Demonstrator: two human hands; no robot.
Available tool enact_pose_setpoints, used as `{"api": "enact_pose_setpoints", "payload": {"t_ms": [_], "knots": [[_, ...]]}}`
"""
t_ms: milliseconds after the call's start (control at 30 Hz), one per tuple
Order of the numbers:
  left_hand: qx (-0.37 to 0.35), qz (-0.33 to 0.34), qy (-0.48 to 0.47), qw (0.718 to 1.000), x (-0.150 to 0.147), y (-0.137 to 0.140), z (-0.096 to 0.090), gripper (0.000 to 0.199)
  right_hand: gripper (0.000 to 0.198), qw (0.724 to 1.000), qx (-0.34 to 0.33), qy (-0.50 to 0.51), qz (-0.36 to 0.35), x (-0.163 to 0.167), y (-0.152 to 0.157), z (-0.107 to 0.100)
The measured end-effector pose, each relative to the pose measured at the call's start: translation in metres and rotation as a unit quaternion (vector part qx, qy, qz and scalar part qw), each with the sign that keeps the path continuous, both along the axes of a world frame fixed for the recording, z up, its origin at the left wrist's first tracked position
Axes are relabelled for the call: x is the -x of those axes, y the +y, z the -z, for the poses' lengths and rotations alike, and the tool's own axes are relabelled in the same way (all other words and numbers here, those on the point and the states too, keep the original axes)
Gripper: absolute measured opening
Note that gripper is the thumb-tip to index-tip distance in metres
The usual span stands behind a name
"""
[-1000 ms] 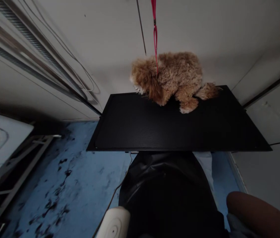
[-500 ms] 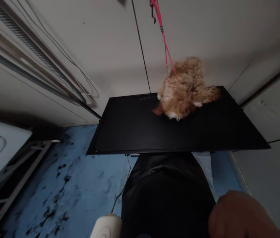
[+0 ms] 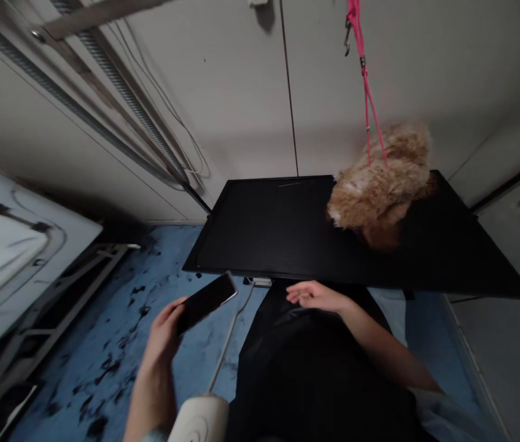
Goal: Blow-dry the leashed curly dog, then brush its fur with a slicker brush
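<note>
Dog [image 3: 382,184] resting on the table's [image 3: 278,227] right side

The wall [image 3: 462,67] is standing behind the table, the leash [image 3: 356,27] hanging over the dog. The phone [image 3: 207,302] is lying in the left hand [image 3: 165,328], before the table's left corner. The right hand [image 3: 312,296] is hovering right of it, over the apron [image 3: 315,368]. The tub [image 3: 73,227] is standing far left, clumps [image 3: 97,426] lying on the floor [image 3: 199,362] between tub and apron.

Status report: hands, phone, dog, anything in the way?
Left hand holding phone. Right hand empty, near table. Dog on table, pink leash on. Cord hangs between hands.
</note>
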State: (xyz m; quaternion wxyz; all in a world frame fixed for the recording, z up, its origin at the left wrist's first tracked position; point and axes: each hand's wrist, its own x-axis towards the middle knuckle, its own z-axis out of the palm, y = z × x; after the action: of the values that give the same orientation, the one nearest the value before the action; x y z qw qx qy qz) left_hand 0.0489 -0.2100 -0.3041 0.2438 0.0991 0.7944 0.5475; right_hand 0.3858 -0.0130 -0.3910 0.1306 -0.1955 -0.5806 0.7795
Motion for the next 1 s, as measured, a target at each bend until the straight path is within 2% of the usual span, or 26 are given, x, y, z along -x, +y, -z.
{"api": "enact_pose_setpoints", "payload": {"t_ms": [67,167,267,333,400,467,567,633,700,800,1000], "knots": [[-0.076,0.051,-0.128,0.987,-0.045,0.036,0.019,0.057,0.092,0.999,0.008,0.020,0.023,0.038,0.001,0.010],[-0.122,0.145,-0.299,0.935,-0.116,0.079,0.056,0.047,0.088,0.991,0.017,0.097,0.091,0.057,-0.001,0.017],[-0.144,0.205,-0.414,0.875,-0.157,0.093,0.086,0.033,0.083,0.971,0.078,0.158,0.159,0.038,-0.004,0.020],[-0.126,0.254,-0.464,0.839,-0.169,0.095,0.098,0.033,0.089,0.964,0.121,0.165,0.170,0.019,-0.006,0.022],[-0.104,0.287,-0.487,0.819,-0.177,0.099,0.103,0.038,0.097,0.959,0.149,0.149,0.189,0.004,-0.008,0.027],[-0.109,0.282,-0.458,0.836,-0.191,0.109,0.107,0.039,0.099,0.944,0.165,0.122,0.260,-0.003,-0.012,0.034],[-0.144,0.239,-0.331,0.902,-0.223,0.127,0.115,0.042,0.092,0.890,0.168,0.075,0.417,-0.006,-0.020,0.046],[-0.161,0.231,-0.249,0.927,-0.241,0.135,0.120,0.041,0.080,0.863,0.149,0.052,0.480,-0.008,-0.026,0.051],[-0.172,0.241,-0.200,0.934,-0.252,0.139,0.125,0.038,0.068,0.862,0.120,0.028,0.492,-0.013,-0.030,0.054],[-0.176,0.259,-0.180,0.933,-0.258,0.140,0.132,0.041,0.061,0.867,0.087,-0.007,0.491,-0.021,-0.030,0.053],[-0.172,0.266,-0.167,0.934,-0.260,0.140,0.143,0.067,0.059,0.870,0.073,-0.004,0.488,-0.027,-0.024,0.050]]}}
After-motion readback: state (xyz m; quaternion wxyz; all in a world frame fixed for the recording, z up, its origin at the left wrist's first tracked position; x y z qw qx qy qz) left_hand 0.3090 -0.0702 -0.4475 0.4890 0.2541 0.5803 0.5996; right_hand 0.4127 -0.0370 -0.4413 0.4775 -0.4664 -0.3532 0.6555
